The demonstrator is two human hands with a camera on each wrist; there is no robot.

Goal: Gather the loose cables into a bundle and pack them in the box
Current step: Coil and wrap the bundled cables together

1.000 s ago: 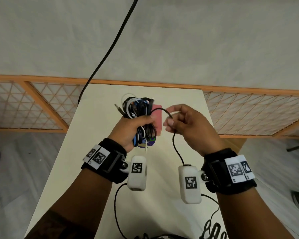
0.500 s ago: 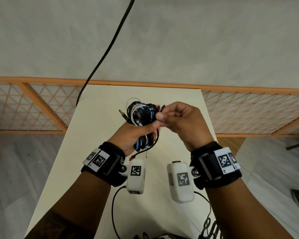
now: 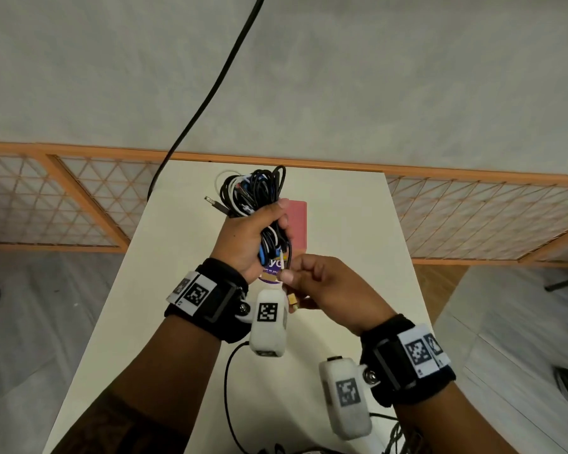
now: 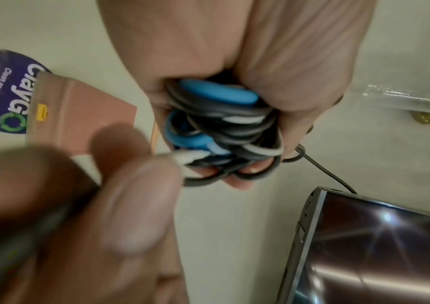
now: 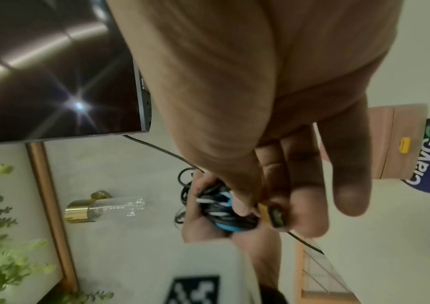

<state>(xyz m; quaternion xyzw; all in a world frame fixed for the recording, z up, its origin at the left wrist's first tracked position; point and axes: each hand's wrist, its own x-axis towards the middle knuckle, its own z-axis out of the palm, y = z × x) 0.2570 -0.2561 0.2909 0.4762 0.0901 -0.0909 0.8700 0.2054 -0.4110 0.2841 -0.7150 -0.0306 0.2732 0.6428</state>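
My left hand [image 3: 273, 224] grips a coiled bundle of black, white and blue cables [image 3: 253, 191] upright above the table; its fingers wrap the coils [image 4: 224, 131]. Just below the bundle, my right hand [image 3: 289, 278] pinches a black cable's loose end, whose orange plug [image 5: 273, 216] sticks out by the fingers. Under both hands a pink box [image 3: 297, 221] lies flat on the cream table [image 3: 348, 231], with a purple round label [image 4: 8, 102] at its near end. The hands hide part of the box.
A thick black cord [image 3: 210, 93] hangs from above and drops past the table's far left corner. Orange lattice screens [image 3: 473, 217] stand behind the table. More dark cables [image 3: 397, 437] lie at the near edge. A dark glossy screen [image 4: 377, 246] shows in the wrist views.
My right hand dropped from the top of the bundle to its lower end, still holding the cable end. The left hand kept its grip and the bundle rose slightly.
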